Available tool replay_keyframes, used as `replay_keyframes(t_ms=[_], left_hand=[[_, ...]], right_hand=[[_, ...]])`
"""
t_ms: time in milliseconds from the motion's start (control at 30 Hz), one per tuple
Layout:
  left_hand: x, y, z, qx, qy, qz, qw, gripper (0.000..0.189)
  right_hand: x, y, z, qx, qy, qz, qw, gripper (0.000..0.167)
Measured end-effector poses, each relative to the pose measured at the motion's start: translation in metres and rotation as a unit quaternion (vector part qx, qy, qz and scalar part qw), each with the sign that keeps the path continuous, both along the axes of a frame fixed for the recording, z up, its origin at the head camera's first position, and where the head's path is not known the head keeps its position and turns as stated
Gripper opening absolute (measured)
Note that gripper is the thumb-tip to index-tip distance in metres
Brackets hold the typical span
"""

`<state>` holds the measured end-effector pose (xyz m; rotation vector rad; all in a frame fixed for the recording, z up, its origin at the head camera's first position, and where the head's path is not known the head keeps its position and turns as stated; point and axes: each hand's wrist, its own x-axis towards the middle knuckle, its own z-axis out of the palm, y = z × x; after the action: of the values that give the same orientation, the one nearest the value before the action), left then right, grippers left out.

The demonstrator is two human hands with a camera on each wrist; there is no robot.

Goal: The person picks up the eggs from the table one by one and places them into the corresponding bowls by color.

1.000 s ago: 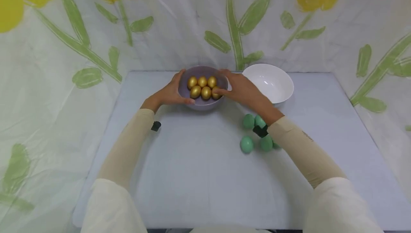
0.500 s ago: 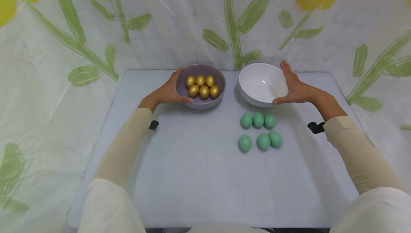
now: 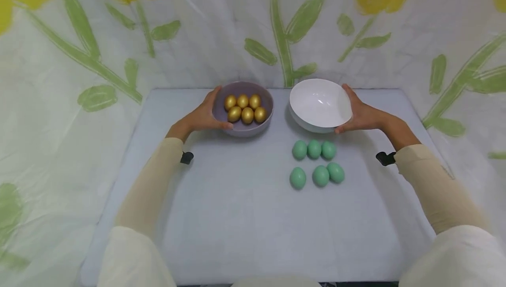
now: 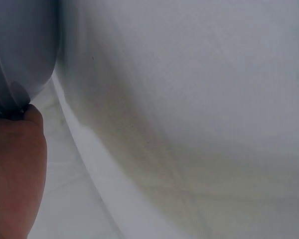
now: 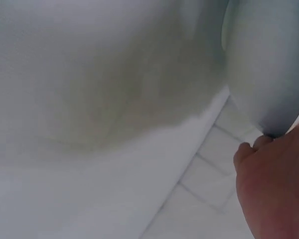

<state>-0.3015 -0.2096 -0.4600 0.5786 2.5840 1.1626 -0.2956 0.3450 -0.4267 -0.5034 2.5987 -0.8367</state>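
Observation:
At the back of the table my left hand holds the left side of a purple bowl, thumb at the front rim and fingers round the back. Several golden eggs lie inside it in two rows. My right hand grips a white bowl from its right side in the same way. Nothing lies in the white bowl. In the left wrist view the purple bowl's outer wall meets the left hand. The right wrist view has the white bowl's underside above the right hand.
Several green eggs lie in two loose rows on the white-covered table, in front of the white bowl. Behind the table hangs a pale sheet painted with yellow flowers and green leaves.
My right hand has left the purple bowl, crossed to the right, and taken hold of the white bowl's right side. My left hand has stayed on the purple bowl.

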Motion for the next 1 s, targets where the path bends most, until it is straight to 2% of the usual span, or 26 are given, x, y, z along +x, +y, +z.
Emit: replay_keyframes(t_ms=[167,267,400,500,633,700,800,867,900,933,1000], left_hand=[[0.001,-0.001,0.001,0.001,-0.009,-0.001,1.0000,0.143],[0.000,-0.001,0.002,-0.003,-0.012,-0.004,0.9999,0.144],[-0.002,-0.003,0.005,-0.014,0.003,-0.007,0.9999,0.145],[0.001,-0.006,0.009,-0.018,0.028,-0.011,0.9994,0.145],[0.013,0.001,0.018,0.017,0.103,-0.015,0.9945,0.132],[0.024,0.017,0.027,0.068,0.156,-0.014,0.9853,0.116],[0.044,0.055,0.038,0.175,0.217,-0.031,0.9599,0.085],[0.059,0.086,0.043,0.233,0.239,-0.056,0.9409,0.068],[0.067,0.100,0.045,0.252,0.239,-0.069,0.9354,0.061],[0.075,0.114,0.046,0.265,0.225,-0.078,0.9345,0.055],[0.089,0.137,0.045,0.268,0.192,-0.089,0.9398,0.047]], right_hand=[[0.004,0.001,-0.010,0.008,0.004,-0.017,0.9998,0.154],[0.003,0.002,-0.013,0.007,0.005,-0.014,0.9999,0.155],[-0.001,0.002,-0.012,0.001,0.011,-0.010,0.9999,0.154],[-0.003,0.000,-0.012,0.000,0.005,-0.015,0.9999,0.153],[-0.001,-0.003,-0.012,0.001,-0.005,-0.021,0.9998,0.153],[0.001,-0.003,-0.010,0.001,-0.006,-0.022,0.9997,0.153],[0.001,-0.002,-0.008,0.001,-0.005,-0.023,0.9997,0.152],[-0.001,-0.003,-0.007,0.000,-0.002,-0.022,0.9998,0.152],[-0.002,-0.003,-0.007,-0.001,0.000,-0.021,0.9998,0.152],[-0.003,-0.004,-0.006,-0.004,0.002,-0.019,0.9998,0.151],[-0.006,-0.007,-0.006,-0.008,0.003,-0.015,0.9998,0.151]])
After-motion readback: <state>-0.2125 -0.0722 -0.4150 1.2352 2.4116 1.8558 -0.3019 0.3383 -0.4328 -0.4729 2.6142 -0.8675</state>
